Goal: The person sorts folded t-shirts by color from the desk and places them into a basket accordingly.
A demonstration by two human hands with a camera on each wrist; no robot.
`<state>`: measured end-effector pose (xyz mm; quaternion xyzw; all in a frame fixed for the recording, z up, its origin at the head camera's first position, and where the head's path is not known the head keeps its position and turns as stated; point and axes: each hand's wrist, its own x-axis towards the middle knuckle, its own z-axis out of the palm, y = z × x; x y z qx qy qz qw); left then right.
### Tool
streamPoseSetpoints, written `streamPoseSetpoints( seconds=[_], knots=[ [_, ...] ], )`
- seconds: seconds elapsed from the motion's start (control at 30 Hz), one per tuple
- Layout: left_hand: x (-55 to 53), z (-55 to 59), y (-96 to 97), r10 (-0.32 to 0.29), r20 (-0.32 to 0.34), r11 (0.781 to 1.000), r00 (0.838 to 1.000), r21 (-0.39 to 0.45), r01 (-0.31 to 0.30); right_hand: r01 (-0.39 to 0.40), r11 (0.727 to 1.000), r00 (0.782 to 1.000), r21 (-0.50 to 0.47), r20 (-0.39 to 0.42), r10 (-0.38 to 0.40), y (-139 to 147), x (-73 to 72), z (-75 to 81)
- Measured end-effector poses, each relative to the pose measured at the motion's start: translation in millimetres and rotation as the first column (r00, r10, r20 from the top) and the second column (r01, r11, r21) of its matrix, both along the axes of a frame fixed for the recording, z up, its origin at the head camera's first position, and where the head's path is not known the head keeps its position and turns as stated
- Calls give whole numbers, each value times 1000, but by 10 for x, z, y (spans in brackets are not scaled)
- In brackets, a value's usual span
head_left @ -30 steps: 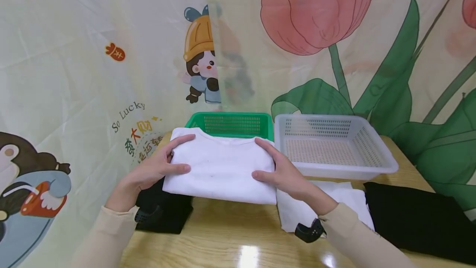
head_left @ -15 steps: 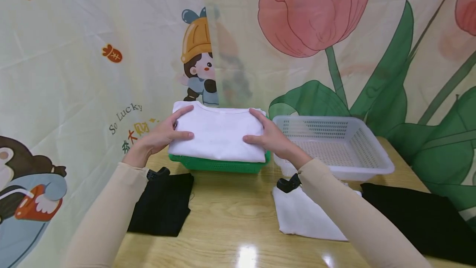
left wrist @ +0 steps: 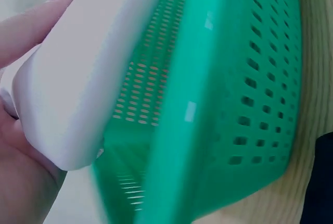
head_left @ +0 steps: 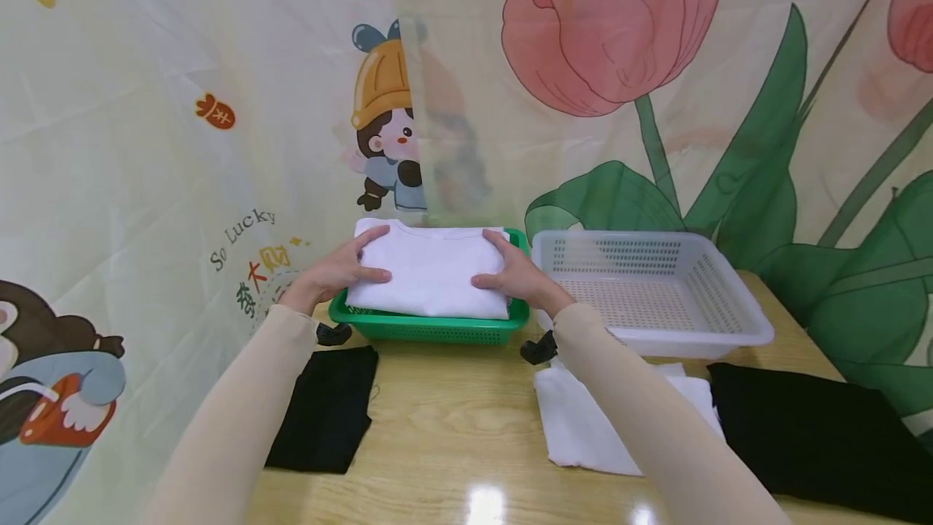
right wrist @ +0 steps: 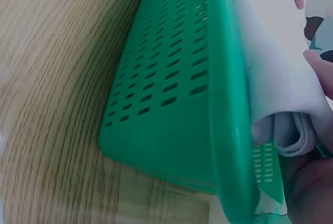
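Note:
A folded white shirt (head_left: 430,270), its neckline at the far edge, is held between both hands at the mouth of a green basket (head_left: 437,329). My left hand (head_left: 338,270) grips its left side, thumb on top and other fingers around the edge. On the opposite side my right hand (head_left: 521,274) grips it the same way. In the left wrist view the white shirt (left wrist: 78,73) stands partly inside the basket's rim (left wrist: 182,109). The right wrist view shows the shirt's rolled layers (right wrist: 294,133) just inside the green wall (right wrist: 166,78); the basket's floor is mostly hidden.
A white basket (head_left: 656,339) stands right of the green one. In front of it lie a folded white cloth (head_left: 583,428) and a folded black cloth (head_left: 816,436). Another black cloth (head_left: 328,411) lies at the left on the wooden table (head_left: 437,428). A printed curtain (head_left: 291,63) hangs behind.
Both hands have carried the white shirt forward from in front of the green basket to over it, then lowered it into the basket's mouth. The other cloths lie as before.

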<state>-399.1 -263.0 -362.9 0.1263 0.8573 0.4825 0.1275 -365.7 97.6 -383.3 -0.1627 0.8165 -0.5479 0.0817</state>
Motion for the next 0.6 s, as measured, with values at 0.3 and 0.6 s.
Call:
streamPoseSetpoints(
  seconds=[0.3, 0.6],
  knots=[
    [-115, -232, 61, -11, -42, 1000, 999, 9, 11, 35, 997, 999, 66, -36, -32, -96, -61, -84],
    [-146, -357, 92, 29, -21, 1000, 999, 0, -29, 65, 987, 997, 147, -52, -58, -209, -104, -163]
  ],
)
